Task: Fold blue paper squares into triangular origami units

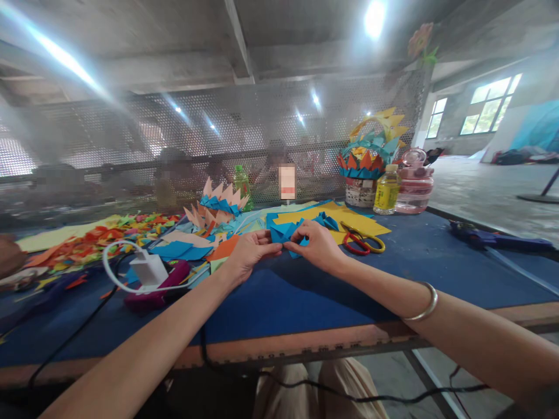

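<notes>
Between my two hands is a piece of folded blue paper [282,231], raised a little over the blue tabletop. My left hand [253,251] pinches its left side between thumb and fingers. On the other side my right hand [318,244] grips it, fingers bent and pressed together. Just behind lie yellow paper sheets [362,219] and more blue paper. A pair of scissors [363,242] with red and yellow handles rests right of my right hand. Orange paper [223,249] and blue paper pieces [182,250] lie left of my left hand.
A white charger [148,271] sits in a purple power strip [163,285] at left, its cables crossing the table. Folded paper scraps [109,233] are heaped behind. At right stand a paper basket [362,189], a yellow bottle [386,191], a pink jug [414,189] and a glue gun [489,237].
</notes>
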The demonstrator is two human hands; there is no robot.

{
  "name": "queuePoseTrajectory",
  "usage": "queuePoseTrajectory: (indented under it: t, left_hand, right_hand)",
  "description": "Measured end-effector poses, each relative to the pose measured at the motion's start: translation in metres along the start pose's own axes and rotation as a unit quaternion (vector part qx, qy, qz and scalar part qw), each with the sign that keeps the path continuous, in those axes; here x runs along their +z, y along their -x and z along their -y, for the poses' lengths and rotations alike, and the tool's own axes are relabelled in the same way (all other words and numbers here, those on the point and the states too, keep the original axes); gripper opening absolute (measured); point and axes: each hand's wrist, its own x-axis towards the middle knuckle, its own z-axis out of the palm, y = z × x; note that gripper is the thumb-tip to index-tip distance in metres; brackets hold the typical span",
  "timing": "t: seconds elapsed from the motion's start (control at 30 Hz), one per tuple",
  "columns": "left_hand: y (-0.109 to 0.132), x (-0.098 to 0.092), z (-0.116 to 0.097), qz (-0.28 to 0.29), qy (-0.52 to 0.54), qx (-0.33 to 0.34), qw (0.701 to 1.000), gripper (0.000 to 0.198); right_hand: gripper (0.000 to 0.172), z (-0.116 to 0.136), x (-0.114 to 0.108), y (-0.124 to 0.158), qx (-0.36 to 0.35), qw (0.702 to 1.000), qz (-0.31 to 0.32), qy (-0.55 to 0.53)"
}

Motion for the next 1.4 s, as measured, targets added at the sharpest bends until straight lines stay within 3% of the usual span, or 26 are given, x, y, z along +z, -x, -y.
queuePoseTrajectory:
  t: [0.1,0.23,0.43,0.6,0.97,1.4]
  left_hand:
    - [0.000,0.000,-0.002,-0.004,0.003,0.010,1.000,0.021]
    - [0.001,0.000,-0.005,-0.009,0.007,0.024,1.000,0.022]
    - [0.002,0.000,-0.005,-0.005,-0.002,0.036,0.999,0.021]
    - [0.002,-0.001,-0.006,-0.004,-0.012,0.047,0.999,0.021]
    - [0.002,-0.002,-0.005,-0.014,-0.026,0.077,0.997,0.020]
    - [0.004,0.002,-0.008,-0.021,-0.054,0.082,0.995,0.019]
  right_hand:
    - [0.018,0.000,0.000,-0.001,0.034,0.999,-0.023,-0.021]
    - [0.059,-0.003,0.001,-0.004,0.111,0.990,-0.053,-0.068]
    - [0.043,-0.001,-0.003,-0.004,0.202,0.956,0.077,-0.199]
    - [0.042,0.003,-0.007,-0.004,0.235,0.929,0.102,-0.267]
    - [0.038,-0.002,-0.005,-0.005,0.247,0.911,0.110,-0.310]
    - [0.038,-0.008,0.000,-0.003,0.194,0.948,0.072,-0.241]
